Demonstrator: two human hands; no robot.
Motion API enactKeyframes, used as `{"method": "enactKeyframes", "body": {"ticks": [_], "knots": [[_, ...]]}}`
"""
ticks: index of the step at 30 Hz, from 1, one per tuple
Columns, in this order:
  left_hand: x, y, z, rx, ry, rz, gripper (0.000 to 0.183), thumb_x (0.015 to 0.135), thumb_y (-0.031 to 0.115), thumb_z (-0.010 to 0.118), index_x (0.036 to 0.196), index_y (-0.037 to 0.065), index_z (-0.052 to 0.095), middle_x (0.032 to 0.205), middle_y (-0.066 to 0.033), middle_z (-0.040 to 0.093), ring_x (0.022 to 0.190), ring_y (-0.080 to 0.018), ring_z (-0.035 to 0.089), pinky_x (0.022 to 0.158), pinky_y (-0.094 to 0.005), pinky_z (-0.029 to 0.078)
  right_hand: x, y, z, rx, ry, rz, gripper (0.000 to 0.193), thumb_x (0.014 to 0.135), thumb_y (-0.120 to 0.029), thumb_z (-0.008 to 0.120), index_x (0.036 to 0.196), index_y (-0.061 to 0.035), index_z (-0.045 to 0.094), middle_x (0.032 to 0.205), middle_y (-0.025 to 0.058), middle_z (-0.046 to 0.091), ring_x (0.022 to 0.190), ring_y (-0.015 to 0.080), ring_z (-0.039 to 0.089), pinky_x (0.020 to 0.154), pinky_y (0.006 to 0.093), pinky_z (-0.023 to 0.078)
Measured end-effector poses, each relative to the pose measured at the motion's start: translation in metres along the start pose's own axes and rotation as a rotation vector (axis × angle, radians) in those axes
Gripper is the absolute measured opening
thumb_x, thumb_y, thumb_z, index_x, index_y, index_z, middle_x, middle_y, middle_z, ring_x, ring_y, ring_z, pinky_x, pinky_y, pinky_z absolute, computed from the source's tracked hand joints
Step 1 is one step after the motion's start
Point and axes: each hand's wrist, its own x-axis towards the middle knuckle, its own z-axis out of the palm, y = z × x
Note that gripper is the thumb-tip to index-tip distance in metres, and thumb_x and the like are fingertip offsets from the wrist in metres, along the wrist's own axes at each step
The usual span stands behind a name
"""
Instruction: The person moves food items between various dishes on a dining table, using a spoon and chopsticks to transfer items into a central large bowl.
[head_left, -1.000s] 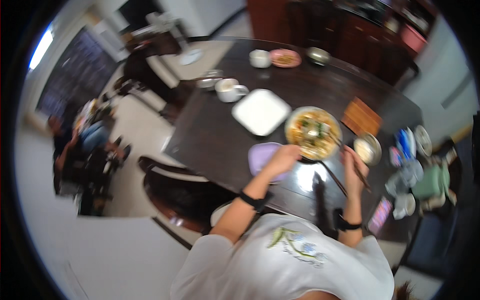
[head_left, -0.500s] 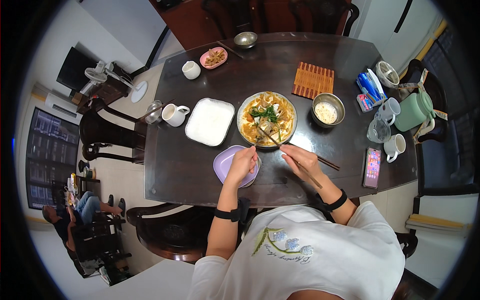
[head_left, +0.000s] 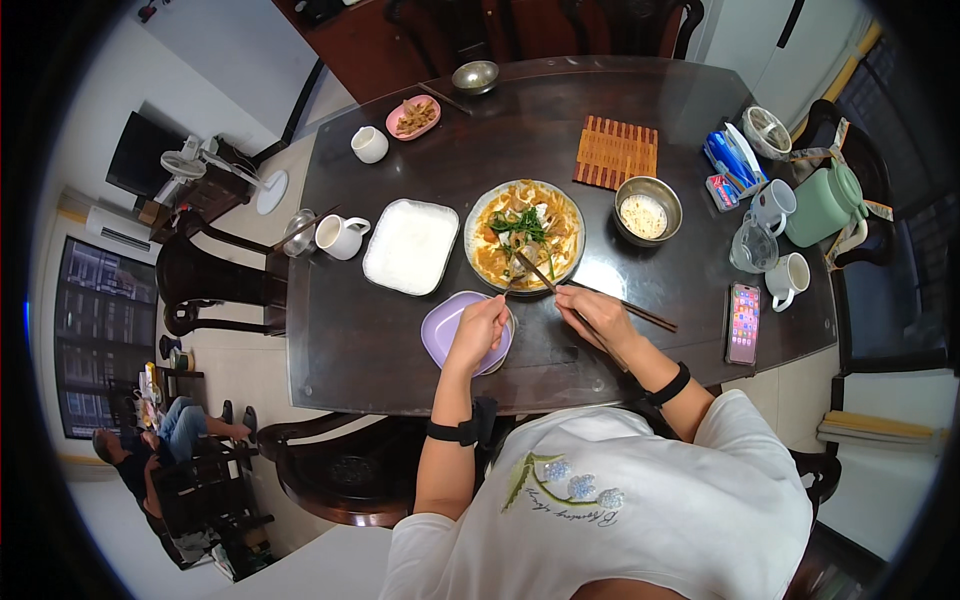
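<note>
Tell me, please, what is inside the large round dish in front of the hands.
The round dish holds orange-brown food topped with greens; chopsticks in the right hand reach into it. What lies beneath the top layer is covered.

Both hands (head_left: 479, 330) (head_left: 600, 322) curled, forearms (head_left: 446, 452) angled forward

We record brown chopsticks (head_left: 537, 272), orange-yellow food (head_left: 560, 238) with green topping (head_left: 521, 226), lilac dish (head_left: 444, 332), pale-green pitcher (head_left: 822, 208), orange-brown mat (head_left: 616, 152) with dark-red striped edges.
</note>
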Motion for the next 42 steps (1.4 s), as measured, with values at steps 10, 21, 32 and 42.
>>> {"method": "enactKeyframes", "body": {"ticks": [10,21,32,42], "knots": [[0.0,-0.003,-0.002,0.105,0.096,0.019,0.039,0.098,0.03,0.043,0.066,0.008,0.048,0.047,0.0034,0.036,0.038,-0.0074,0.031,0.038,-0.0242,0.028,0.002,-0.006,-0.004,-0.043,0.063,-0.007,0.016,0.077,0.0,0.071,0.09,0.0004,0.061,0.089,0.0155,0.068,0.079,0.0273,0.069,0.067,0.0322,0.057],[0.005,-0.01,-0.016,0.355,0.26,0.149,0.039,0.095,0.032,0.046,0.065,0.008,0.051,0.049,0.0005,0.043,0.042,-0.0093,0.039,0.042,-0.0279,0.031,-0.005,0.007,-0.009,0.112,0.048,0.465,0.014,0.084,-0.002,0.065,0.097,0.0016,0.064,0.085,0.0125,0.069,0.075,0.0183,0.069,0.064,0.0264,0.053],[0.008,-0.01,-0.017,0.22,0.263,0.138,0.04,0.099,0.035,0.044,0.067,0.011,0.046,0.051,0.0045,0.037,0.041,-0.006,0.034,0.038,-0.0236,0.029,-0.018,0.054,-0.023,0.878,0.418,1.016,0.026,0.097,-0.023,0.053,0.099,0.0013,0.062,0.091,0.0106,0.067,0.079,0.0164,0.068,0.066,0.0253,0.055],[0.001,0.0,-0.027,0.274,0.284,0.173,0.042,0.098,0.033,0.045,0.066,0.006,0.052,0.049,0.0013,0.044,0.043,-0.0082,0.042,0.042,-0.0265,0.033,-0.018,0.05,-0.041,0.574,0.193,0.902,0.018,0.092,-0.015,0.058,0.096,0.0021,0.065,0.082,0.0072,0.068,0.074,0.0136,0.067,0.063,0.0245,0.053]]}}
